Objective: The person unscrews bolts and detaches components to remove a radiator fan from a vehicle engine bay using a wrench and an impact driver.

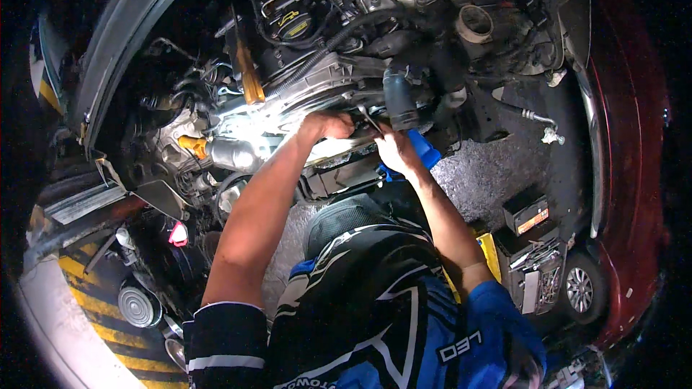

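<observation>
Both my arms reach into the front of an open engine bay. My left hand [328,126] is curled closed against the front of the engine [317,83], and whatever its fingers hold is hidden. Just to its right, my right hand [395,150] is closed round a thin metal hand tool [370,118] that slants up and left into the engine. The tool's far end cannot be made out. A dark hose [398,97] rises beside my right hand, and a blue plastic piece [422,153] lies under that wrist.
A screwdriver with an orange handle [250,83] rests on the engine at upper left. A bright lamp glare covers parts left of my hands. Low on the right are a tray of tools [537,274], a boxed battery [526,214] and a wheel [582,289], beside a red body panel [634,173].
</observation>
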### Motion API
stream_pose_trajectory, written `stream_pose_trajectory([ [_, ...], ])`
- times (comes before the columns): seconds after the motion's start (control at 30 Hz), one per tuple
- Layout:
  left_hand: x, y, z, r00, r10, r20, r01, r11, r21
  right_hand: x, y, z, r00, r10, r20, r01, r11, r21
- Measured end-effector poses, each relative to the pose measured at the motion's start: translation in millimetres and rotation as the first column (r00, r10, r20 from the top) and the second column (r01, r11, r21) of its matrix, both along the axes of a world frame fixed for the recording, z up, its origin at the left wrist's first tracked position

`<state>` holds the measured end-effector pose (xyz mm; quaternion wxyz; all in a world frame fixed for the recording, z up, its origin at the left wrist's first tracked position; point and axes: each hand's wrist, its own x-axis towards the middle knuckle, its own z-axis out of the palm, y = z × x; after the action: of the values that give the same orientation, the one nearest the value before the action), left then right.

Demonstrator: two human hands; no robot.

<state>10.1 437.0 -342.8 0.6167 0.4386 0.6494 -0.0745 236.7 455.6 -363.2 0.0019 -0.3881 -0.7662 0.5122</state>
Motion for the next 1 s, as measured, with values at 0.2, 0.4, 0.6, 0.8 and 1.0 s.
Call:
stream_pose_trajectory([
  [0.2,2.7,2.7,-6.9,0.895,-0.411,-0.174,0.419,0.908,0.014,22.4,4.3,29.4,0.983,0.067,-0.17,0.043,0.82,0.57],
  [0.4,-9.5,-0.3,-25.0,0.87,-0.467,-0.16,0.473,0.881,0.0,43.1,17.2,33.4,0.959,0.266,-0.102,-0.15,0.777,0.611],
  [0.6,14.9,10.0,21.1,0.897,-0.391,-0.208,0.397,0.918,-0.011,49.2,32.9,69.5,0.985,0.144,-0.092,-0.086,0.885,0.458],
  [0.8,8.1,5.3,46.2,0.872,-0.424,-0.245,0.43,0.902,-0.033,27.7,41.9,74.8,0.971,0.234,-0.053,-0.195,0.9,0.39],
  [1.0,20.7,12.4,65.7,0.823,-0.47,-0.32,0.483,0.875,-0.042,28.0,45.7,46.5,0.946,0.324,0.027,-0.285,0.786,0.549],
])
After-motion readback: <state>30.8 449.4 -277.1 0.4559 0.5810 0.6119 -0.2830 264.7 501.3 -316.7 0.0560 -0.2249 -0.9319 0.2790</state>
